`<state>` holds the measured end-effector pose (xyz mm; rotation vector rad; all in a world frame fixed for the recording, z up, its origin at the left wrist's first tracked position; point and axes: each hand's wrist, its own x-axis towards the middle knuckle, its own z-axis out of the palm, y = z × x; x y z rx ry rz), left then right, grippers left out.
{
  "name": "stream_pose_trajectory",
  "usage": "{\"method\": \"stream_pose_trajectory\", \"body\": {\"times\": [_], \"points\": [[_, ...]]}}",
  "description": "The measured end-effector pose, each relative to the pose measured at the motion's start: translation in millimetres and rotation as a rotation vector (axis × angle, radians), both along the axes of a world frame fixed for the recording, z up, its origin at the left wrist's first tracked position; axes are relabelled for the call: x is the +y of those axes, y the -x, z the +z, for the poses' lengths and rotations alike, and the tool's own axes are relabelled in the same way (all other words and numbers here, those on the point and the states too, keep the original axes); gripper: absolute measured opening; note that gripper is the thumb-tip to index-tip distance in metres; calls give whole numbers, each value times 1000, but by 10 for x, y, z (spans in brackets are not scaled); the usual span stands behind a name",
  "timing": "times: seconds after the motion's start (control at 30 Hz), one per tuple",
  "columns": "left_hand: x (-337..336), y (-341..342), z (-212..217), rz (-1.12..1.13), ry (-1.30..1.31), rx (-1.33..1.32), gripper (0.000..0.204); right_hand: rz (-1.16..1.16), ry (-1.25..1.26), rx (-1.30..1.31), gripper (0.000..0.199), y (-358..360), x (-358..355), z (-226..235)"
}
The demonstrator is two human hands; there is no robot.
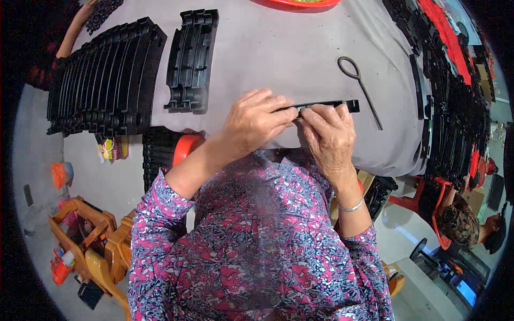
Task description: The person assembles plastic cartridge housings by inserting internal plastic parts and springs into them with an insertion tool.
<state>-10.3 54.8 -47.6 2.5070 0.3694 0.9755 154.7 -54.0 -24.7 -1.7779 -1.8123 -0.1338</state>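
my left hand (251, 120) and my right hand (327, 134) both pinch a thin black plastic strip (342, 104), fingers closed narrow on it, just above the frame's centre over the grey counter (278, 53). right of the strip lies a looped metal hook (360, 85), near but apart. in the upper left sit a short stack of black ribbed parts (191, 61) and a bigger curved row of black parts (104, 77).

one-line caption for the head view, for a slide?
Both hands, left hand and right hand, grip a narrow black plastic strip on a grey table, stacked black parts alongside.
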Motion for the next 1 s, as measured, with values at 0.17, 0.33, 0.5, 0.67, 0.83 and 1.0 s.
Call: {"method": "stream_pose_trajectory", "body": {"times": [0.17,0.33,0.5,0.67,0.83,1.0], "points": [[16,-3,38,-17,8,23,25,19,32,-20,15,-5,13,58],[61,-18,52,-69,3,12,26,82,118,-46,19,-69,47,159],[108,-31,55,-105,-5,40,26,195,127,-115,14,-155,110,145],[104,-43,79,-115,-16,46,26,260,62,-120,11,-210,121,134],[60,-27,83,-69,-40,80,25,242,87,-75,12,-190,106,143],[18,-2,74,-33,-49,91,27,195,50,144,9,-379,55,267]]}}
